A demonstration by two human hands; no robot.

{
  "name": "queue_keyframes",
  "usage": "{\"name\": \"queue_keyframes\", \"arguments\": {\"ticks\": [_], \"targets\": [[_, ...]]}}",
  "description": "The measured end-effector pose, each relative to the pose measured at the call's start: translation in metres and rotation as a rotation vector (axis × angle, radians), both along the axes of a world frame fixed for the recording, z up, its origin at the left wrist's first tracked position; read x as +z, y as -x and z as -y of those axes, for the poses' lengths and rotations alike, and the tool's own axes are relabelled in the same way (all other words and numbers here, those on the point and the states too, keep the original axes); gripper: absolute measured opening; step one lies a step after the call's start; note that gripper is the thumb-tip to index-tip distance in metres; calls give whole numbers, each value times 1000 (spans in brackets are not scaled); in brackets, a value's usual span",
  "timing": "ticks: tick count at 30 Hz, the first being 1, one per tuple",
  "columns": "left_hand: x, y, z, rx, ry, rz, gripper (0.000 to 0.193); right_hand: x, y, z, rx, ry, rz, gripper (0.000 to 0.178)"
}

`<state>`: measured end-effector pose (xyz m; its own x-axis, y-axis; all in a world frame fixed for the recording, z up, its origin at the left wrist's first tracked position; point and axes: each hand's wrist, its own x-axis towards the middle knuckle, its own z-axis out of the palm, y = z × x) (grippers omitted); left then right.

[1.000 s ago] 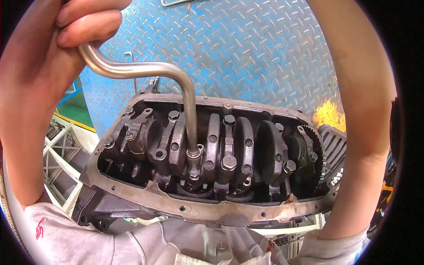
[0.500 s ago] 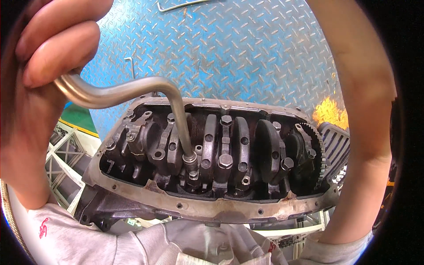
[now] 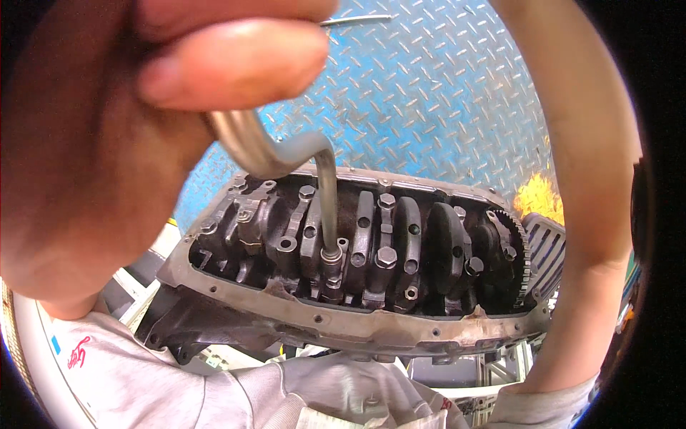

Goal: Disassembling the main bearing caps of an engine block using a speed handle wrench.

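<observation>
My left hand (image 3: 171, 136) is closed around the bent crank of a steel speed brace (image 3: 250, 146), large and close at the upper left. The brace's shaft runs down into an open engine block (image 3: 321, 323), and its socket (image 3: 331, 266) sits over a fastener on a connecting-rod cap. Around it, the dark, oily crankshaft (image 3: 409, 232) shows its counterweights and several bolted bearing caps. Only my right forearm (image 3: 589, 193) is visible, reaching up along the right side; the hand lies beyond the picture's upper edge, so its grip is hidden.
Behind the block lies a worn blue diamond-plate surface (image 3: 429, 107). A thin metal rod (image 3: 364, 19) rests there at the top. Yellow crumpled material (image 3: 539, 196) and a dark slotted part (image 3: 543, 250) are at the right. White framework (image 3: 132, 297) shows below left.
My left hand and the brace's crank have swung right and come closer to the camera. The socket stays on the same fastener. The view has shifted slightly, and my hand covers the smaller hooked rod.
</observation>
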<state>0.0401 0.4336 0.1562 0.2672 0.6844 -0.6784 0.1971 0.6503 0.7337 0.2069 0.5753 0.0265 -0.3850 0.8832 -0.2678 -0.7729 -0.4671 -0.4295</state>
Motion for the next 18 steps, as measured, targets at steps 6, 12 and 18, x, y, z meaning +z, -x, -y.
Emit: {"name": "queue_keyframes", "arguments": {"ticks": [6,12,18], "targets": [[-13,-33,7,27,44,66,29,11,-5,9,17,-13,-30,37],[-21,-77,24,52,52,162,28,17,-20,19,27,-2,9,36],[-42,-11,-7,-60,-103,92,24,35,-20,31,-135,135,284,36]]}}
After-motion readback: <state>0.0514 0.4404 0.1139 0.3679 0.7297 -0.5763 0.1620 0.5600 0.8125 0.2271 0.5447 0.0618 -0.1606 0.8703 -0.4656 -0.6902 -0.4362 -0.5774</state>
